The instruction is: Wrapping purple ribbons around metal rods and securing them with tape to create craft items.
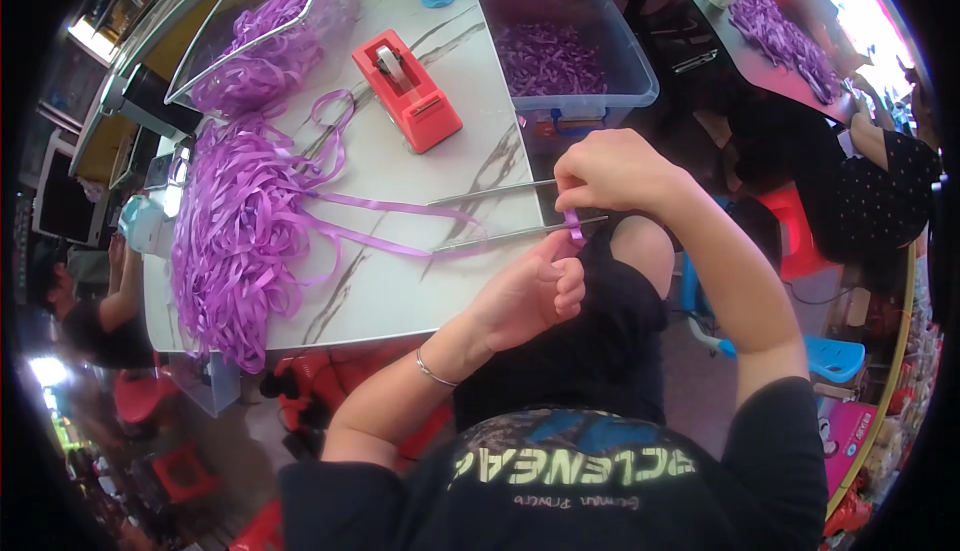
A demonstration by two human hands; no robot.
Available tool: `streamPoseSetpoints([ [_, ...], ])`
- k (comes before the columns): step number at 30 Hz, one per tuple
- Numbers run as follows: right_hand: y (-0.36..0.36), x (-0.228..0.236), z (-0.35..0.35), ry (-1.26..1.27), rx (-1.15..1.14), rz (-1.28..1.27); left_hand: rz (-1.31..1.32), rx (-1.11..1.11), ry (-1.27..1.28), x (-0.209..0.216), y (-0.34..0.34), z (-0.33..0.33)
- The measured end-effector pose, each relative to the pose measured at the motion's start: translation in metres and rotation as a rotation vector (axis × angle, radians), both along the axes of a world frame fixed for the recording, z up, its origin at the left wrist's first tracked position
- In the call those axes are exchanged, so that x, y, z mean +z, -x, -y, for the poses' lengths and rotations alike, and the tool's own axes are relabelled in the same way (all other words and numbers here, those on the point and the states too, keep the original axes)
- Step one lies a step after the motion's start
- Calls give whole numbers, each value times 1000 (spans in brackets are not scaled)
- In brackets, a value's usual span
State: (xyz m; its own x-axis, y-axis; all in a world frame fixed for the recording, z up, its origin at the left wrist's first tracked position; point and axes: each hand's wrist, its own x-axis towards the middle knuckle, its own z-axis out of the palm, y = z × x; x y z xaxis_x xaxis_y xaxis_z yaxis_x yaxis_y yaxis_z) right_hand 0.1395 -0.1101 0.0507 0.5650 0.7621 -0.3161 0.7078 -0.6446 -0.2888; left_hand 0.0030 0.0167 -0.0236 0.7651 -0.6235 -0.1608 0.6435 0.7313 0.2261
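Note:
Two thin metal rods, a far rod (490, 191) and a near rod (500, 238), stick out past the right edge of the table. A shiny purple ribbon (574, 223) shows as a short piece by the near rod's end, between my hands. My right hand (622, 173) is closed on this ribbon from above, next to the far rod. Just below, my left hand (535, 289) has its fingers curled, the tips pinched at the ribbon's lower part. Two strands run from the rods back to a big heap of purple ribbon (235, 241) on the left.
A red tape dispenser (407, 91) stands on the white marbled table (375, 301). Behind the heap is a clear bin (290, 26) with more ribbon. A clear plastic tub (585, 101) of purple pieces sits beyond my right hand. Other people work at left and right.

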Motion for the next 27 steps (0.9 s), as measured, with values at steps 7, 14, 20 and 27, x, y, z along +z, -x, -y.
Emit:
streamPoseSetpoints([
  [7,2,-3,0,65,-61,141,-11,0,9,0,0,0],
  [14,-7,-60,47,-469,-425,-75,0,-11,35,-1,-1,2],
  [20,31,-117,32,-908,-1015,-1420,14,5,17,0,0,0],
  [27,36,-141,23,-1190,-625,-1836,36,-16,7,2,-1,-1],
])
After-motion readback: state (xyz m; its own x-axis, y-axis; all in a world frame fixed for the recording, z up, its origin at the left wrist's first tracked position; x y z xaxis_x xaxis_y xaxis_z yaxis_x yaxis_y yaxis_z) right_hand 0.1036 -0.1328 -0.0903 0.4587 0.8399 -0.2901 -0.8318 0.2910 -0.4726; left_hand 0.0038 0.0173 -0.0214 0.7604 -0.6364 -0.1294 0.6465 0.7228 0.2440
